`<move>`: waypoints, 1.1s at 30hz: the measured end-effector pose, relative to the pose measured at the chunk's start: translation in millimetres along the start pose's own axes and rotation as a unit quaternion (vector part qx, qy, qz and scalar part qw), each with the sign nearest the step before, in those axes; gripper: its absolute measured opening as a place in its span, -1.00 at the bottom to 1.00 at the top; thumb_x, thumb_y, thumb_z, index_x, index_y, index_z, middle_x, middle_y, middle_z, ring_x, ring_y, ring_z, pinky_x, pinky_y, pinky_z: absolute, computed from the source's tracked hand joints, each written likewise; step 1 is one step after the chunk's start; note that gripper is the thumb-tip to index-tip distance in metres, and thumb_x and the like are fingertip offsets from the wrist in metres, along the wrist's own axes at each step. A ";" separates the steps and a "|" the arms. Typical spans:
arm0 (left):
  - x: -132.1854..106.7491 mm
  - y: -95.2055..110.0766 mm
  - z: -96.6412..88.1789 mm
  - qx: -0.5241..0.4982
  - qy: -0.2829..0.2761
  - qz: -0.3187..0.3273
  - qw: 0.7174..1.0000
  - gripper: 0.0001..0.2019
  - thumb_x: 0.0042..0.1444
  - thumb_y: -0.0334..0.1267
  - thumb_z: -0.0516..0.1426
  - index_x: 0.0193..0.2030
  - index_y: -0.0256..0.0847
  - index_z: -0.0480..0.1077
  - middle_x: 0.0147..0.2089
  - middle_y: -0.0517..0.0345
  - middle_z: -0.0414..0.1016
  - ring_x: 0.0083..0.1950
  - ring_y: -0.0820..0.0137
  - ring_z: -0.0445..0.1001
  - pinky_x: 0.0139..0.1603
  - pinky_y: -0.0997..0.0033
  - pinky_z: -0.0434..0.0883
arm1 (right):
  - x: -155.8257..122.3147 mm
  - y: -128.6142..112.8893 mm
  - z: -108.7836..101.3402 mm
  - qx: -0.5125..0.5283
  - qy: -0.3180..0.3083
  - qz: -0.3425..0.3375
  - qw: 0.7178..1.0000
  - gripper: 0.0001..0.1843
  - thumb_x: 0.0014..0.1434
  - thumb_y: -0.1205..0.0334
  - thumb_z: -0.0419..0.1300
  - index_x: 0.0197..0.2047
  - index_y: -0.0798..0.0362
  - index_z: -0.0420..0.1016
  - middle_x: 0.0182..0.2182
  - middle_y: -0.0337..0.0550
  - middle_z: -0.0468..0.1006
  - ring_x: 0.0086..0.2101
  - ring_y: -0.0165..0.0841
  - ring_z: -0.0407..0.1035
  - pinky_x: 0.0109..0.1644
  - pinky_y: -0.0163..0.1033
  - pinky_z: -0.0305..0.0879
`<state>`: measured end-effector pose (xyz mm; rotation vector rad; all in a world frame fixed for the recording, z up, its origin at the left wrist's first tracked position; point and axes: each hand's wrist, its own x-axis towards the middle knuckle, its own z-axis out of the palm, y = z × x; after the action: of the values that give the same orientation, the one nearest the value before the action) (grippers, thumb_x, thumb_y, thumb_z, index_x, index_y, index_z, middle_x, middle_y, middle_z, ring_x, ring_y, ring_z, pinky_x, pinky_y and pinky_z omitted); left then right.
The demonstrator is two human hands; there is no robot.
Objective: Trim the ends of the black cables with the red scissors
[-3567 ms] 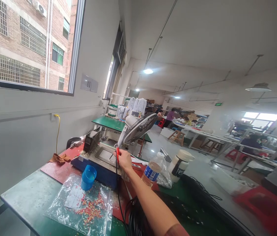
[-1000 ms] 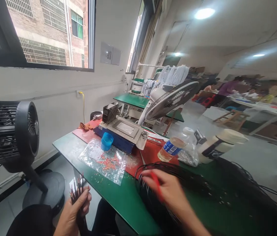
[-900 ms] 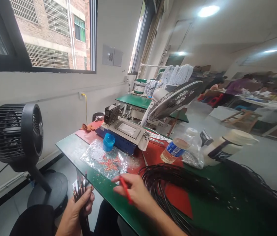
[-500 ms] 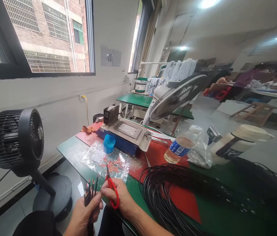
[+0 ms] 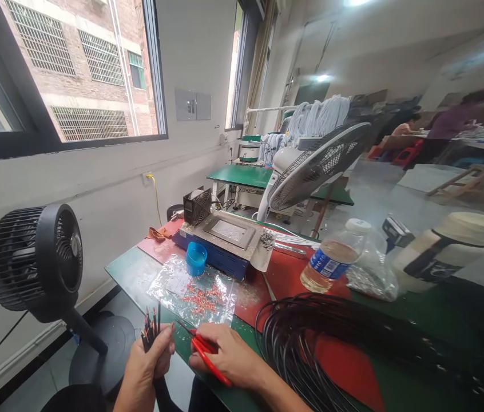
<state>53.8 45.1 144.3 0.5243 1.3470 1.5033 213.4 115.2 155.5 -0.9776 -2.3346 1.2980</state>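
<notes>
My left hand (image 5: 150, 357) is closed around a bundle of black cables (image 5: 151, 327), whose ends stick up with short red and pale wires bared. In my right hand (image 5: 227, 353) are red-handled scissors (image 5: 208, 356), their narrow blades pointing left toward the cable ends. A small gap shows between the blade tips and my left hand. Beyond my hands, a clear plastic bag (image 5: 171, 286) lies flat on the table with many small red and orange scraps (image 5: 202, 297) on it. A blue cup (image 5: 196, 259) stands at its far side.
A blue machine with a metal top (image 5: 225, 234) sits behind the cup. To the right lie coiled black cables (image 5: 293, 337), a bottle of yellowish liquid (image 5: 328, 266), a bag of small metal parts (image 5: 373, 280) and a beige jug (image 5: 443, 252). A black fan (image 5: 36, 257) stands at left.
My right hand has moved right, away from the cable ends, and the scissors have swung from pointing up to pointing left. My left hand still holds the bundle. The view has shifted slightly.
</notes>
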 end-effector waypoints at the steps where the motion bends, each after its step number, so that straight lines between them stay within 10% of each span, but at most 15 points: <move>1: 0.0 1.6 2.0 0.005 0.003 0.005 1.000 -0.72 -0.17 -0.10 0.22 -0.48 -0.32 0.37 -0.71 0.35 0.17 -0.71 0.68 -0.14 -0.67 0.53 -0.19 | 0.2 0.0 1.0 -0.013 0.002 0.003 1.000 -0.71 -0.06 0.02 0.22 -0.55 0.08 0.36 -0.58 -0.37 0.22 -0.51 -0.50 0.05 -0.49 -0.39 -0.13; 12: 18.8 4.8 7.5 0.090 -0.043 -0.009 0.995 -0.74 -0.13 -0.12 0.20 -0.49 -0.31 0.35 -0.66 0.30 0.21 -0.67 0.66 -0.08 -0.64 0.50 -0.17 | 4.2 7.9 -4.5 0.020 0.033 0.018 0.999 -0.50 -0.06 0.04 0.19 -0.70 0.10 -0.03 -0.67 -0.37 -0.03 -0.60 -0.55 -0.11 -0.56 -0.36 -0.26; 33: -4.3 -13.7 18.5 0.006 -0.047 -0.073 0.996 -0.64 -0.31 -0.17 0.31 -0.40 -0.43 0.46 -0.69 0.19 0.32 -0.65 0.56 0.20 -0.62 0.56 0.13 | 8.9 13.3 11.1 0.453 0.014 0.071 0.888 -0.55 -0.05 -0.12 0.19 -0.54 0.15 0.34 -0.78 -0.43 0.14 -0.80 -0.62 -0.08 -0.80 -0.47 -0.23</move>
<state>76.1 48.3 138.3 0.4882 1.2934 1.3358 206.4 119.1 137.8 -0.8083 -1.3244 2.0928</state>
